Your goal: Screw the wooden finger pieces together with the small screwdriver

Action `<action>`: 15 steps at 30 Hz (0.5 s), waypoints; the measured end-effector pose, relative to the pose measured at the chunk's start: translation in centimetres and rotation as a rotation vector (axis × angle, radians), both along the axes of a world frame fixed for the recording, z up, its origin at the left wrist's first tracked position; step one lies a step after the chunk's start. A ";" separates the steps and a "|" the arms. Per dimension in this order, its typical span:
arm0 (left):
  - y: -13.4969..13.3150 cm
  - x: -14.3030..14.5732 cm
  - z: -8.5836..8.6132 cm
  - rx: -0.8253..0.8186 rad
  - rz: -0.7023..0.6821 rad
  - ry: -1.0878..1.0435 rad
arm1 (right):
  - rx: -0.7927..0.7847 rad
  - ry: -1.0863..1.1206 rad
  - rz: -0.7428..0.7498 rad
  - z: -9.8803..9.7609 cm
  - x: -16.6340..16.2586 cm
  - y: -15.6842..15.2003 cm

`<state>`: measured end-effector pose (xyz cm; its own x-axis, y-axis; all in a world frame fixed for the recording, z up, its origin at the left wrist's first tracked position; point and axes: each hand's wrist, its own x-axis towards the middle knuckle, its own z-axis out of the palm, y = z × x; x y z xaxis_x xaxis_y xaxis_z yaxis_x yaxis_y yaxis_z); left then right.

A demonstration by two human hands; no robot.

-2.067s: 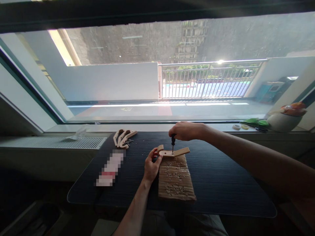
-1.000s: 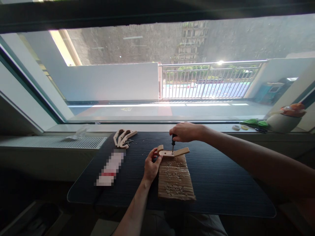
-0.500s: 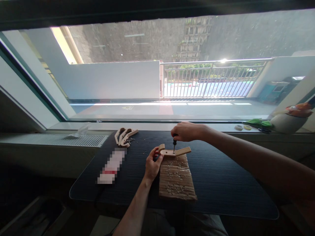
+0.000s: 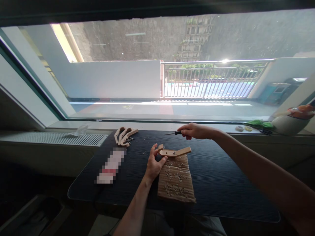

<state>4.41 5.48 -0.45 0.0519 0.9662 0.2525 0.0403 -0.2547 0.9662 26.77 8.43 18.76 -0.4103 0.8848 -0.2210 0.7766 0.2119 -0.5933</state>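
A pale wooden hook (image 4: 180,151) lies across the far end of a corrugated cardboard block (image 4: 176,178). A screw (image 4: 174,153) stands in one of its holes, its head above the wood; another hole to the left is bare. My left hand (image 4: 153,165) is around the hook's curled end, thumb against the near edge and fingers on the far side, in a loose grip. Above and beyond the hook, my right hand (image 4: 193,131) is closed on the black handle of a screwdriver (image 4: 173,133). Its shaft points left, nearly level, apart from the screw.
Several wooden hooks (image 4: 123,136) are piled at the dark table's (image 4: 221,177) back left, with loose screws (image 4: 130,140) beside them. A blurred-out flat item (image 4: 112,165) lies nearer. Tape rolls (image 4: 240,128), a green cloth (image 4: 259,124) and a pot (image 4: 286,124) line the windowsill.
My right hand has lifted the screwdriver off the screw and turned it from upright to nearly level, moving slightly right. My left fingers have loosened and spread somewhat at the hook's curled end.
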 end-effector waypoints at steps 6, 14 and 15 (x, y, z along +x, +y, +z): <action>-0.2 0.1 0.0 -0.027 -0.062 -0.027 | -0.037 0.574 -0.185 -3.4 -0.9 -1.1; 0.3 -0.1 1.0 -0.094 -0.151 -0.035 | 0.126 0.459 -0.223 -5.6 -2.4 -1.3; 0.5 0.0 1.3 -0.105 -0.193 -0.056 | 0.144 0.444 -0.204 -5.7 -2.3 -1.0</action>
<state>4.37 5.94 0.86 0.2269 0.9609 0.1586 -0.0543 -0.1501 0.9872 24.48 7.38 13.07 -0.2523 0.9654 0.0655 0.4902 0.1859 -0.8516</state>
